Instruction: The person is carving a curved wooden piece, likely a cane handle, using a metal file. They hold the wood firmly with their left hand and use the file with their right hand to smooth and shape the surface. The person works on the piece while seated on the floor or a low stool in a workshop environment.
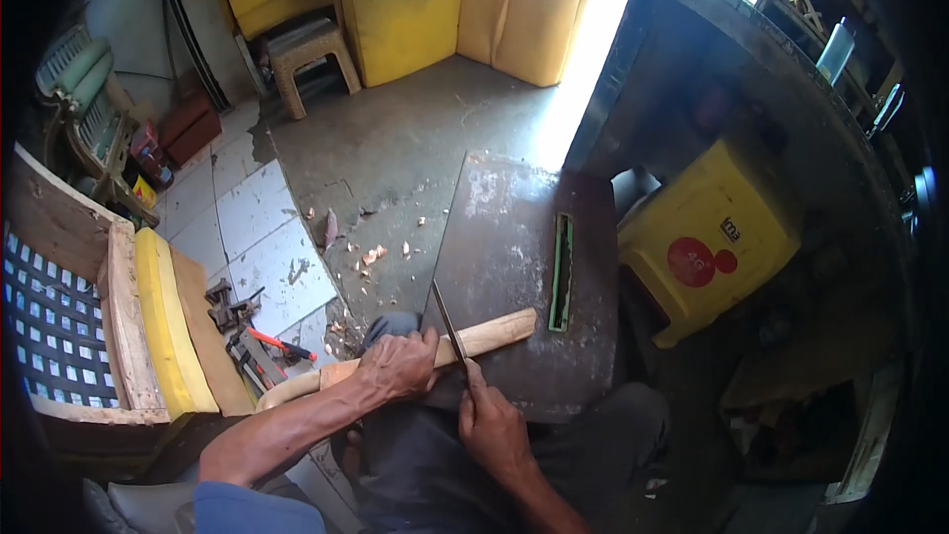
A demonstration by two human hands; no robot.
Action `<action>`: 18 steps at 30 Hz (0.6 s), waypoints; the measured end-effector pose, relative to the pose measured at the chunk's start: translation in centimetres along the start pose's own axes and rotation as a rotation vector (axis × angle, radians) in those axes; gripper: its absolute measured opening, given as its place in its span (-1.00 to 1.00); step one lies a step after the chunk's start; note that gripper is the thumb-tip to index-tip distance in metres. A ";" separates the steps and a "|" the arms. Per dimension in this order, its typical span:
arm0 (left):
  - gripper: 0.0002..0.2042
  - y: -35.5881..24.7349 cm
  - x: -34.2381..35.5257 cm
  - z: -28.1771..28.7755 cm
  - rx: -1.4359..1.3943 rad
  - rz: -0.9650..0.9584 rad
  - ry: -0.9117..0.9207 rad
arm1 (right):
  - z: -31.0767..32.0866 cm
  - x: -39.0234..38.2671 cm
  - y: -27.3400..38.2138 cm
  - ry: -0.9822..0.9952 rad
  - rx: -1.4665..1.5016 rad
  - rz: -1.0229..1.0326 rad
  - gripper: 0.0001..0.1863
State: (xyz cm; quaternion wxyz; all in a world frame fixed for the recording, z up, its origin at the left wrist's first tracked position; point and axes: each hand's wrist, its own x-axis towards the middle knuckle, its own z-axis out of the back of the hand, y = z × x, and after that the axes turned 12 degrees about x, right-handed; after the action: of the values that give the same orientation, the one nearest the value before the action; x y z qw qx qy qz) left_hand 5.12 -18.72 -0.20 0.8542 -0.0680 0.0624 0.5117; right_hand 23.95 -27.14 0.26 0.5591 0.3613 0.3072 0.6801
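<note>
A pale, shaped length of wood (499,330) lies across my lap, its blunt right end over a dark worn board (504,237). Its left end curves down beneath my left forearm. My left hand (400,366) is closed around the wood near its middle. In my right hand (491,425) is a long, narrow metal tool (447,316), gripped at its lower end. The tool crosses the wood just right of my left fingers and points away from me. Whether it is a file or a knife I cannot tell. A green-edged dark strip (561,272) rests on the board.
At left, a clamp (229,309) and a red-handled tool (282,343) lie beside yellow padding (173,321) and a webbed wooden frame (129,316). Wood chips (374,255) litter the floor. A yellow plastic stool (712,237) stands right of the board, a brown stool (311,59) at the back.
</note>
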 end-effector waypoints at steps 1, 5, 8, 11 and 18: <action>-0.54 -0.2 -0.2 0.2 -0.003 0.008 0.012 | 0.5 -0.9 0.2 0.015 -0.012 -0.011 -0.42; -0.54 -0.1 0.4 0.9 -0.005 0.072 0.110 | 3.4 -4.8 1.8 0.070 -0.084 -0.050 -0.42; -0.51 1.0 0.9 0.3 -0.030 0.078 0.062 | 3.6 -3.7 1.5 0.078 -0.040 -0.052 -0.41; -0.51 0.4 0.5 0.7 0.001 0.058 0.093 | 4.5 -5.1 1.3 0.093 -0.038 -0.065 -0.39; -0.54 0.4 0.7 0.4 -0.015 0.054 0.094 | 2.6 -1.8 1.6 0.089 -0.047 -0.082 -0.41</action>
State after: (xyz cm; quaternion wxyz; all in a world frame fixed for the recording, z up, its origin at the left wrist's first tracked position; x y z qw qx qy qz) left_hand 5.09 -17.83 0.08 0.8357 -0.0966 0.1003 0.5312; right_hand 25.48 -29.16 2.71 0.5805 0.3045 0.3301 0.6792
